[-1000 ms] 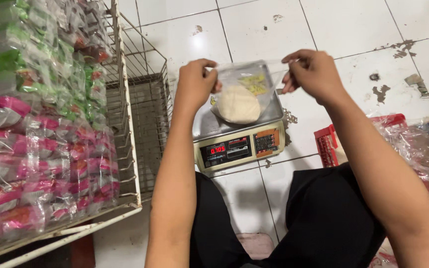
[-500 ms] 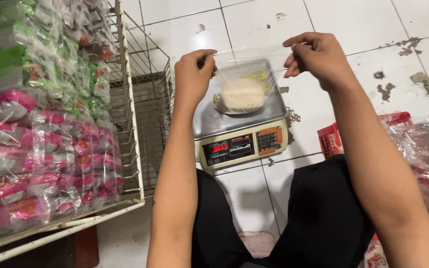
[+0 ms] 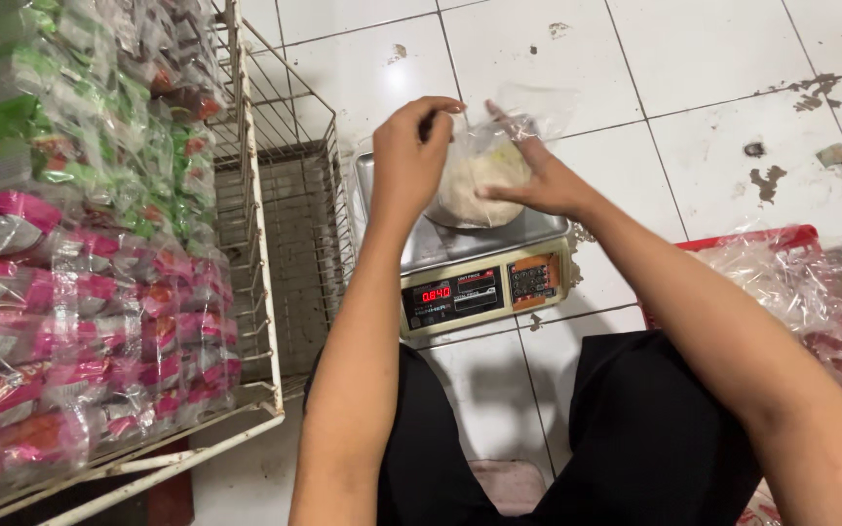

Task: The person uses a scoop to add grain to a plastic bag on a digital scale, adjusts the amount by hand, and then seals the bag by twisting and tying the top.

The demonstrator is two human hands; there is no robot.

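A clear plastic bag with a white powdery filling sits on the steel pan of a digital scale on the tiled floor. My left hand pinches the bag's top at its left side. My right hand presses against the bag from the right, fingers spread along its side and its gathered mouth. The scale's red display is lit, facing me.
A white wire rack at the left holds several stacked pink and green packets. A red crate lined with clear plastic stands at the right. White floor tiles with dark stains lie beyond the scale. My black-trousered legs are in front.
Both hands have come together from holding the bag's mouth stretched wide. The bag top is now gathered, and my right hand has dropped onto the bag's side.
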